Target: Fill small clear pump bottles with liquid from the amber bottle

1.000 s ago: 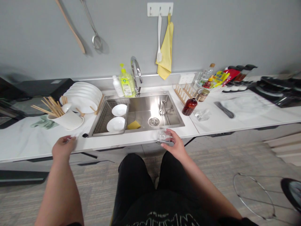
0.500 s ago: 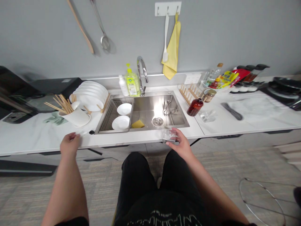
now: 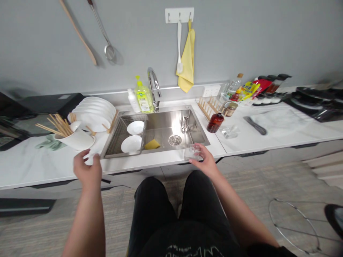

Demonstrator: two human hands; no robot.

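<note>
At the counter's front edge, my right hand [image 3: 205, 160] grips a small clear container [image 3: 192, 152], fingers and thumb around its right side. My left hand [image 3: 88, 167], slightly blurred, is over the counter left of the sink [image 3: 171, 117], its fingers curled toward the thumb. Something pale and see-through shows between them, too blurred to name. The white holder [image 3: 80, 140] with wooden chopsticks [image 3: 59, 125] stands just behind that hand. Two white bowls [image 3: 132, 144] sit in the wire basket at the sink's left, beside a yellow sponge [image 3: 152, 144].
White plates [image 3: 92, 110] stand in a rack at the left. Behind the sink are a green soap bottle [image 3: 144, 96] and the faucet [image 3: 154, 85]. To the right are a brown bottle [image 3: 215, 122], another clear item [image 3: 229, 132] and a dark-handled utensil [image 3: 255, 125].
My left hand has turned and shifted right; the clear piece with a black end beside it no longer shows. My right hand keeps hold of the clear container. The view has swung slightly right.
</note>
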